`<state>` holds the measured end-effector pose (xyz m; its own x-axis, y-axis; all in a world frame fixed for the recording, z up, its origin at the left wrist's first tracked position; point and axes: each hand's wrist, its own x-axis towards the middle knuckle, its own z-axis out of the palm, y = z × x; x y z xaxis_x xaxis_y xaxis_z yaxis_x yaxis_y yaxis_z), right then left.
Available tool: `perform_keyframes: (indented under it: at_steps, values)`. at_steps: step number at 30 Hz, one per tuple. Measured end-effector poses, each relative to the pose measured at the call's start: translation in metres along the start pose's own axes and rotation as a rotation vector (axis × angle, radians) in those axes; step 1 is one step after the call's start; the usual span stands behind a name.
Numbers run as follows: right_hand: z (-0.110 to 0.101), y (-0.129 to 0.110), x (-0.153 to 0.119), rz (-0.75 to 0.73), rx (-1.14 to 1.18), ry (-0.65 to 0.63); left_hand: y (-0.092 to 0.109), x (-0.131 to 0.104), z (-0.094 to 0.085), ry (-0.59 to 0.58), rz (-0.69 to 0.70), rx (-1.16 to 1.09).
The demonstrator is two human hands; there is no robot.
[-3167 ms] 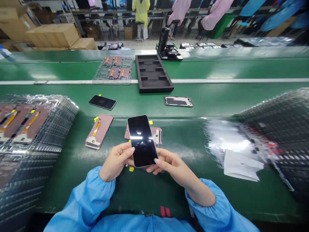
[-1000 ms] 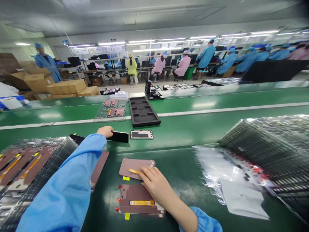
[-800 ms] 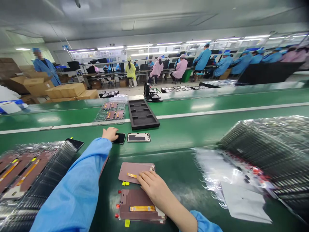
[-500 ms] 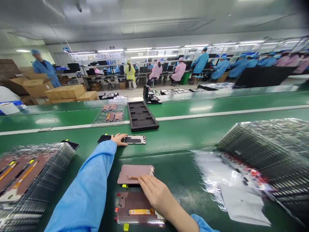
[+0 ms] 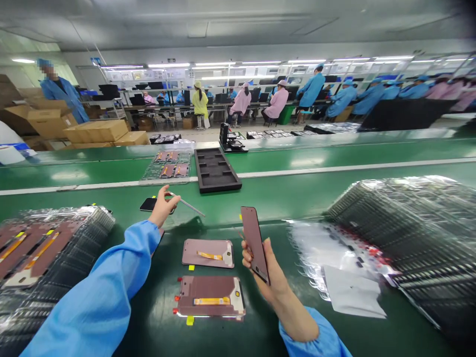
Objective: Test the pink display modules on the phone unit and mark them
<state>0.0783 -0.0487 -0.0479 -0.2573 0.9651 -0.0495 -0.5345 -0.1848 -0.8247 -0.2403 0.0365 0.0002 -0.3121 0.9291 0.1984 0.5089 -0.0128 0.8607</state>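
Note:
My left hand (image 5: 162, 207) pinches a thin phone frame (image 5: 191, 206), seen nearly edge-on and tilted above the green bench. A dark phone (image 5: 148, 204) lies just behind that hand. My right hand (image 5: 270, 272) grips a phone screen (image 5: 255, 240) by its edges, tipped up with the pinkish-brown backing towards me. Between my arms, two more screens lie backing up: an upper screen (image 5: 189, 252) with an orange ribbon cable, and a lower screen (image 5: 208, 287) with red and yellow tabs. Another brownish panel edge is partly hidden by my left sleeve.
Stacked clear trays with screens (image 5: 48, 263) stand at left, and a tall stack of clear trays (image 5: 409, 223) at right. Plastic film and a white sheet (image 5: 353, 292) lie nearby. A black foam tray (image 5: 217, 171) sits beyond, beside a clear tray (image 5: 148, 173). Co-workers sit far back.
My left hand has lifted the phone frame, which lay flat, and tilted it. My right hand has come off the lying screens and risen to the right with a screen in it.

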Motion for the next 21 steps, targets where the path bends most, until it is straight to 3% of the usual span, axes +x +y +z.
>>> perform_keyframes:
  at_steps: [3,5,9,12,16,21]
  values:
    - [0.001,-0.004,-0.005,0.087,0.074,-0.145,0.018,-0.039,-0.010,-0.062,-0.045,-0.191]
    - [0.001,-0.004,-0.008,0.067,0.012,-0.182,0.029,-0.074,-0.016,-0.115,-0.072,-0.364]
    - [0.001,-0.002,-0.012,-0.134,-0.234,-0.192,0.039,-0.144,-0.021,-0.246,-0.221,-0.760]
    - [0.002,0.001,-0.018,-0.252,-0.336,-0.243,0.034,-0.185,-0.015,-0.326,-0.291,-0.862]
    - [0.008,0.005,-0.029,-0.314,-0.465,-0.377,0.020,-0.214,0.000,-0.388,-0.306,-0.942]
    - [0.012,0.009,-0.037,-0.360,-0.738,-0.527,0.012,-0.222,0.007,-0.427,-0.249,-0.963]
